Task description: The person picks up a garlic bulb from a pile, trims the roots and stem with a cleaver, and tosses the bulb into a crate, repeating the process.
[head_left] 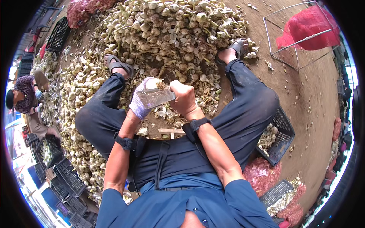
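In the middle of the head view, my left hand (pixel 139 103), in a pale purple glove, is closed around a garlic bulb (pixel 153 82). The bulb's brown root tuft faces right, and the rest of it is partly hidden by fingers and blade. My bare right hand (pixel 184 97) grips a cleaver (pixel 155 98) with a broad, dirt-smeared rectangular blade. The blade lies across the front of the gloved hand, just below the roots; whether it touches the bulb I cannot tell. Beyond both hands rises a large heap of garlic (pixel 163 26), between my sandalled feet.
More garlic (pixel 81 125) spreads along my left. At my right knee stands a black crate (pixel 283 133) with bulbs inside, near a red mesh sack (pixel 262 174). A metal frame (pixel 298 68) holds a red net bag (pixel 310 28). Another person (pixel 26 93) works at far left beside several crates.
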Demonstrator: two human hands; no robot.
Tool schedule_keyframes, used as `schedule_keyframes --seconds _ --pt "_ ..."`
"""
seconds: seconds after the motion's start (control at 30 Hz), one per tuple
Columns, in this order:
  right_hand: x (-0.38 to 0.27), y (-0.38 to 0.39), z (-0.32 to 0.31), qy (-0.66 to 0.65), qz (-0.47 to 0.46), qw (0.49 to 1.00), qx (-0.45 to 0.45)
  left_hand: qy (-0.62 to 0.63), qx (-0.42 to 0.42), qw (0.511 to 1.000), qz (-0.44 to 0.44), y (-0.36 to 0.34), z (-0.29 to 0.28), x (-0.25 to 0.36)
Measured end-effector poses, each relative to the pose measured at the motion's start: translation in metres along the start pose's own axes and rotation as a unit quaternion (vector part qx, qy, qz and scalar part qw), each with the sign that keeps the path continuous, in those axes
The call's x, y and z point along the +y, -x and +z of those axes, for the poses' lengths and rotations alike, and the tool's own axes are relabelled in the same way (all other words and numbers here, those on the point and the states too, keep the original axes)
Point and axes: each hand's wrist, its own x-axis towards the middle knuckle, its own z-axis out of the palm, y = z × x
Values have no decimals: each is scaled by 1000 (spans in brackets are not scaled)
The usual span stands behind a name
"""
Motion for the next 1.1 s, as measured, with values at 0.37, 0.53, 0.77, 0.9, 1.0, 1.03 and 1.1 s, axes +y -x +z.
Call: schedule_keyframes --seconds 0.37,0.53,0.77,0.9,1.0,1.03,1.1 --pt "22 3 6 -164 348 919 86 56 79 995 10 0 18 38" --pt "-7 10 6 -244 283 924 82 93 112 989 41 -8 18 41" --pt "-26 16 15 -717 472 514 8 259 95 961 38 -15 26 50" --pt "-12 6 -4 -714 442 543 17 247 126 960 30 -18 10 40" --pt "-3 -6 -21 -662 413 625 28 262 96 960 -4 -15 -5 43" --pt "3 -6 -24 -651 396 647 26 271 79 959 -11 -15 -11 45" --pt "7 -12 -31 -627 369 686 33 150 65 984 -71 -15 -18 35"
